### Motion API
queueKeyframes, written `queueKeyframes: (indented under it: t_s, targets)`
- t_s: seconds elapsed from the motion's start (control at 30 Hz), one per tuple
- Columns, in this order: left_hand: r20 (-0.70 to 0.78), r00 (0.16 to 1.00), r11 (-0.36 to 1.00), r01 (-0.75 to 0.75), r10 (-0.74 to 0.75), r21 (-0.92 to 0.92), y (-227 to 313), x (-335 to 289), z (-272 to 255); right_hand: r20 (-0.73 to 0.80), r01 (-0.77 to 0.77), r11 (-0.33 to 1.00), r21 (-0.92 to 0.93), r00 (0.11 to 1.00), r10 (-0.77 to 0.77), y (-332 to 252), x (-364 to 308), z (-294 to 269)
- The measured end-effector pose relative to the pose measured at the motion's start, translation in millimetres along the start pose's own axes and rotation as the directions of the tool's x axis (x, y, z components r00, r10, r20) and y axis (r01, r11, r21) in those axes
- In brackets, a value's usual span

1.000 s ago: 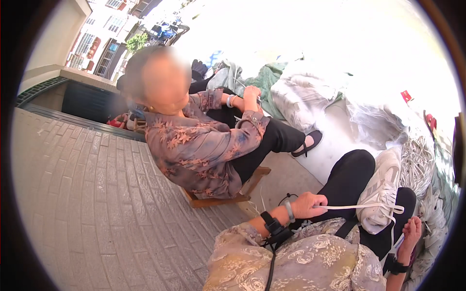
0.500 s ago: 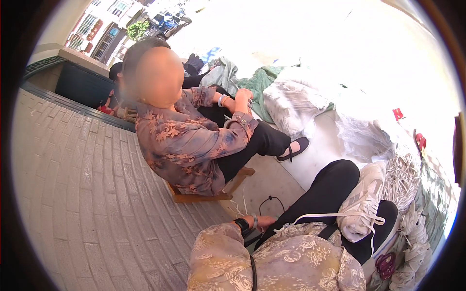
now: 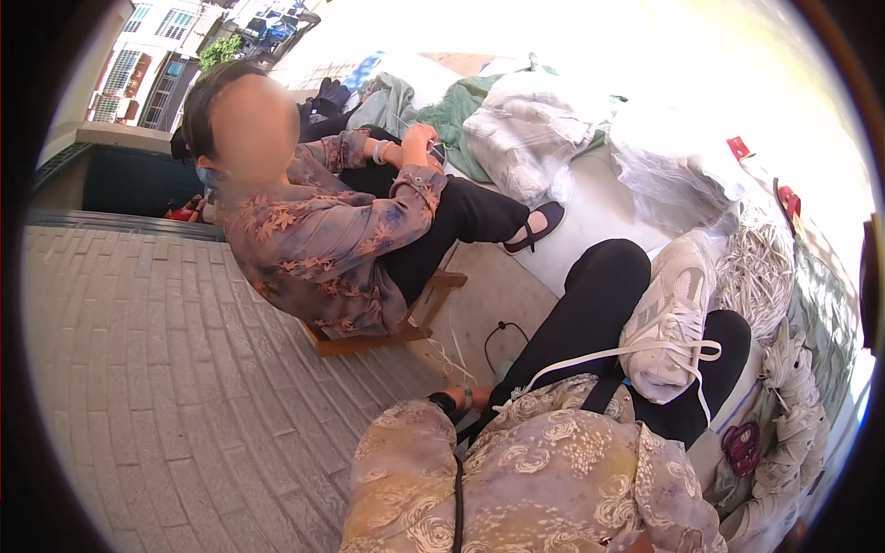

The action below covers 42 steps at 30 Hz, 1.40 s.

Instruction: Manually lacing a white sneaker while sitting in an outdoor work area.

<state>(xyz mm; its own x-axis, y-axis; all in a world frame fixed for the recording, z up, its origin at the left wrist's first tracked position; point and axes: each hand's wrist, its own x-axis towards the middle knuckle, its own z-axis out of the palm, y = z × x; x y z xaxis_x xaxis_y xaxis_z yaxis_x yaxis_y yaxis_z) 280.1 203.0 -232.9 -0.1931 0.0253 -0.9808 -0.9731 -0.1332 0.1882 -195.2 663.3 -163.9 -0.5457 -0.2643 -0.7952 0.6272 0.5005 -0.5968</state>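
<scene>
A white and grey sneaker rests across my lap, on my black trousers. Its pale lace stretches left over my thigh, while a loop and a loose end hang by the shoe's opening. My left hand, with a dark band and a bracelet at the wrist, is low beside my left hip. Its fingers are hidden behind my leg and clothing, so what it touches does not show. I cannot make out my right hand in this view.
A person sits on a low wooden stool at my left, hands together. White sacking lies ahead. Bundled white laces are at the right, near a maroon object. A thin black cord lies on the floor.
The view has shifted, so the seated person, sneaker and sacking appear higher and further left. My left hand stays low at my side, its fingers now more hidden. The sneaker remains on my lap.
</scene>
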Motion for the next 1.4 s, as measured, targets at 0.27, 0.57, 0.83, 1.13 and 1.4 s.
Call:
queueKeyframes:
  t_s: [0.27,0.57,0.83,1.13,1.4]
  targets:
    - [0.051,0.996,0.958,0.062,-0.079,0.279,-20,-37,28,-0.14,-0.031,0.999,-0.026,0.99,0.027,23,-60,-69]
    - [0.155,0.965,0.916,0.14,-0.211,0.375,-11,-70,51,-0.194,-0.155,0.954,-0.258,0.975,0.106,-40,-102,-159]
    - [0.156,0.935,0.821,0.189,-0.317,0.539,-11,-93,59,-0.219,-0.219,0.91,-0.353,0.965,0.147,-70,-92,-183]
    - [-0.069,0.972,0.754,0.218,-0.224,0.619,-264,28,88,-0.187,-0.225,0.967,-0.12,0.962,0.2,27,-70,-95]
    - [0.042,0.976,0.743,0.136,-0.215,0.655,-172,51,54,-0.139,-0.125,0.989,0.081,0.981,0.135,80,-3,68]
